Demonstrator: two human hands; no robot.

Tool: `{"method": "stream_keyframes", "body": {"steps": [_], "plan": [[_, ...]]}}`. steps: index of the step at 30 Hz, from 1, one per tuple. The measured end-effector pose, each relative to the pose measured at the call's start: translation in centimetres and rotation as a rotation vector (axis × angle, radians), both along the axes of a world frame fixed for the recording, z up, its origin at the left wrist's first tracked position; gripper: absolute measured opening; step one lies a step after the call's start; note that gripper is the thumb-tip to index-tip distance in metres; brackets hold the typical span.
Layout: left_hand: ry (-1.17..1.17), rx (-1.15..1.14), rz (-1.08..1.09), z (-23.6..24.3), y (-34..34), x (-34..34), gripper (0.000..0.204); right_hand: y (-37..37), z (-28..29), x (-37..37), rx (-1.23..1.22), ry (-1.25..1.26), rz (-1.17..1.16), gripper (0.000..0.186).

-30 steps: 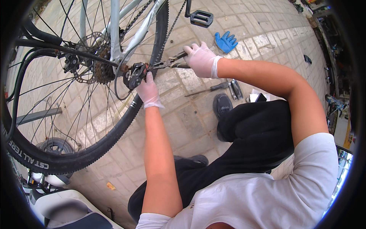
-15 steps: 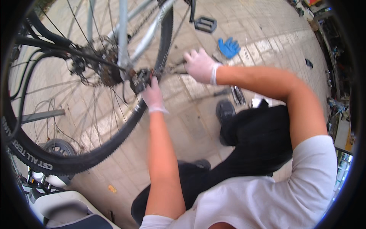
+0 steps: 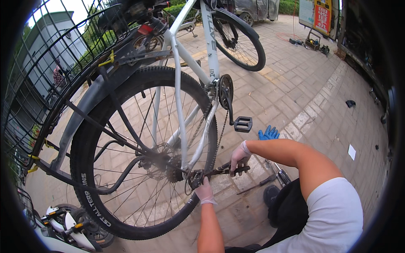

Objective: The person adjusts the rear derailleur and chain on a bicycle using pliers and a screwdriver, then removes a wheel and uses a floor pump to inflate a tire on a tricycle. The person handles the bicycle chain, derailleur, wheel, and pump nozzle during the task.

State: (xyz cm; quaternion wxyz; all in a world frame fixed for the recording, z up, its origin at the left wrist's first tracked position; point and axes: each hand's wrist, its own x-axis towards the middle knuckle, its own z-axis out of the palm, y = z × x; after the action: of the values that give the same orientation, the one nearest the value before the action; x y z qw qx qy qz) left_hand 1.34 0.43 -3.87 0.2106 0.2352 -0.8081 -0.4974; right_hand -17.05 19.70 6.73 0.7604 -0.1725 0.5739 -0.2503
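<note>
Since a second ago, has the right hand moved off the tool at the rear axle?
No. The right hand grips the dark tool beside the rear wheel axle as before, and the left hand stays under it; only the camera tilted up.

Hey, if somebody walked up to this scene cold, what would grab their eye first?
The big black rear wheel of a white bicycle fills the left. At its hub, the gloved left hand steadies the axle while the gloved right hand grips a wrench. A blue glove lies on the paving behind.

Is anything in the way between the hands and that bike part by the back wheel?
Nothing visible. The left hand already touches the derailleur, and the right hand grips the tool reaching it.
</note>
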Motion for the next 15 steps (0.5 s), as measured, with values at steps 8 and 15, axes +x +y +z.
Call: {"method": "stream_keyframes", "body": {"steps": [8, 15], "plan": [[0.006, 0.016, -0.006, 1.7, 0.3, 0.2, 0.033, 1.0, 2.3, 7.5, -0.128, 1.513, 0.481, 0.023], [-0.076, 0.011, 0.011, 1.8, 0.2, 0.1, 0.032, 1.3, 1.8, 8.6, -0.297, 1.907, 0.468, 0.027]]}}
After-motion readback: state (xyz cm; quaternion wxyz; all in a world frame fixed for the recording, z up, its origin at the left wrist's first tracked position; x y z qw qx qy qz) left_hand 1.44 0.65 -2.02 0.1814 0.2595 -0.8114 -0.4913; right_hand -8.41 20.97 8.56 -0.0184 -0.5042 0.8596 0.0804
